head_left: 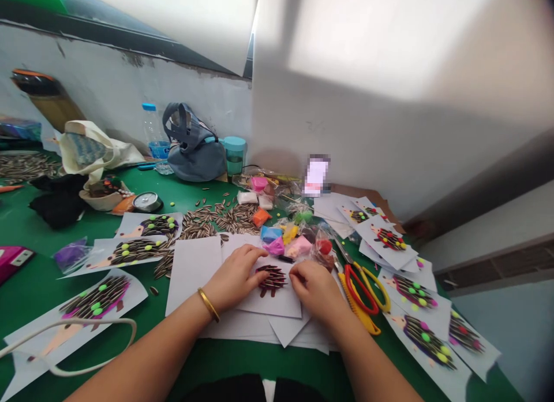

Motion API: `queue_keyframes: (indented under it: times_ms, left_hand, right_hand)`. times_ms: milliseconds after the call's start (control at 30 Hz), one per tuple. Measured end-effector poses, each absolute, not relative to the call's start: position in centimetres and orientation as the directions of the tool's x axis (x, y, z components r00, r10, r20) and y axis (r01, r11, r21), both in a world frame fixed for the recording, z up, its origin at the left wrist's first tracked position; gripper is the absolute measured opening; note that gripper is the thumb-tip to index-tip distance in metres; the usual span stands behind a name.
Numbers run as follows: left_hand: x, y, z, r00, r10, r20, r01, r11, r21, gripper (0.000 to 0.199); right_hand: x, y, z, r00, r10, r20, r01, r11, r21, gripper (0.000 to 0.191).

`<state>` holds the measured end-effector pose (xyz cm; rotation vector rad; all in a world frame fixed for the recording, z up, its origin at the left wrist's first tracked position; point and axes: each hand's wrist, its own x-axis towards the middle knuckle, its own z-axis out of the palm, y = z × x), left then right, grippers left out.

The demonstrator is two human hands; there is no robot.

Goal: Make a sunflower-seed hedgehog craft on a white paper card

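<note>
In the middle of the table lies a white card with a dark red hedgehog shape covered in sunflower seeds. My left hand rests on the card's left side, its fingers apart, thumb at the seeds' left edge. At the right edge of the seeds is my right hand, its fingers curled together; whatever lies between the fingertips is too small to make out. Behind the card are bagged lumps of coloured clay. A heap of loose seeds lies farther back on the left.
Red and yellow scissors lie right of my right hand. Finished hedgehog cards sit on the left and right. A white cable crosses the left card. A blue bag, bottle and phone stand behind.
</note>
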<state>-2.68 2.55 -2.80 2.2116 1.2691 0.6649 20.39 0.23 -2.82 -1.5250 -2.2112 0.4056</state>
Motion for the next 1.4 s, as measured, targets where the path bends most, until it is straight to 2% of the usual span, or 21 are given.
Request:
queue_keyframes:
  times_ms: [100, 300, 500, 700, 900, 1200, 1300, 1400]
  left_hand:
    - [-2.6, 2.8, -3.2, 0.399, 0.899, 0.182, 0.642, -0.416, 0.644, 0.025]
    - [-2.6, 3.0, -3.8, 0.357, 0.907, 0.224, 0.651, -0.414, 0.637, 0.023]
    - [-2.7, 3.2, -3.7, 0.285, 0.922, 0.263, 0.689, -0.387, 0.612, 0.02]
    - [-3.0, 3.8, -3.8, 0.213, 0.935, 0.282, 0.668, -0.35, 0.656, 0.02]
    - [-3.2, 4.1, -3.9, 0.14, 0.953, 0.271, 0.658, -0.293, 0.693, 0.021]
    - [-3.2, 3.8, -3.8, 0.144, 0.943, 0.3, 0.636, -0.32, 0.702, 0.021]
    - [-3.3, 3.8, -3.7, 0.142, 0.94, 0.309, 0.634, -0.326, 0.701, 0.02]
    - [-3.4, 3.8, -3.5, 0.136, 0.939, 0.315, 0.626, -0.328, 0.708, 0.018]
  right_hand:
    - [20.7, 0.5, -3.2, -0.286, 0.933, 0.22, 0.831, 0.356, -0.427, 0.012]
    - [22.2, 1.5, -3.9, -0.187, 0.911, 0.368, 0.885, 0.319, -0.339, 0.012]
    - [21.9, 1.7, -4.6, -0.198, 0.882, 0.427, 0.904, 0.333, -0.268, 0.025]
    - [20.9, 1.7, -4.3, -0.215, 0.886, 0.411, 0.916, 0.329, -0.23, 0.026]
    - [19.5, 1.3, -2.3, -0.253, 0.913, 0.32, 0.937, 0.314, -0.155, 0.031]
    - [17.5, 4.2, -0.5, -0.365, 0.909, 0.198, 0.919, 0.386, -0.075, 0.043]
    - [17.0, 5.3, -0.7, -0.405, 0.893, 0.195, 0.905, 0.422, -0.051, 0.031]
    - [17.0, 5.7, -0.7, -0.399, 0.881, 0.255, 0.899, 0.43, -0.082, 0.022]
